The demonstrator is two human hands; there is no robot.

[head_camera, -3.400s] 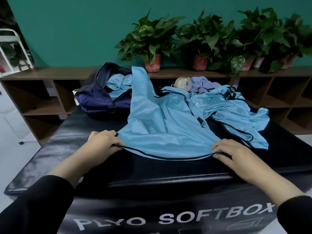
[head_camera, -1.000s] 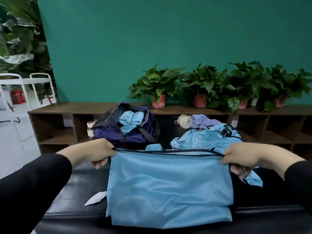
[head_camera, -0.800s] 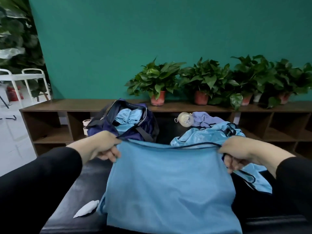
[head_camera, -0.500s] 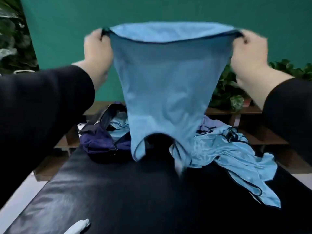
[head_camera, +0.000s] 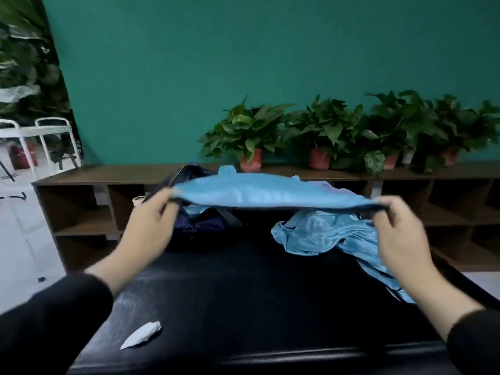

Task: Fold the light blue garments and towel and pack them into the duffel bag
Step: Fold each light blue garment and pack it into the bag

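A teal wall backs a long wooden shelf unit topped with a row of potted plants, and in front of it lies a black padded box top that serves as the work surface. Above it, the left hand and right hand each pinch one end of the dark-trimmed edge of a light blue garment, fingers curled on the hem, so the cloth hangs in the air, stretched nearly flat between them and clear of the surface. Behind its left end sits the navy duffel bag, open, with a bit of light blue cloth visible at its mouth, which suggests some pieces are packed already. To the right, a second light blue garment lies crumpled on the padding, trailing toward the right edge, and a lavender cloth peeks up behind it. A small white scrap lies near the front left. By my reading the task is partway through: the held piece has yet to be laid down and folded, and the crumpled one is untouched
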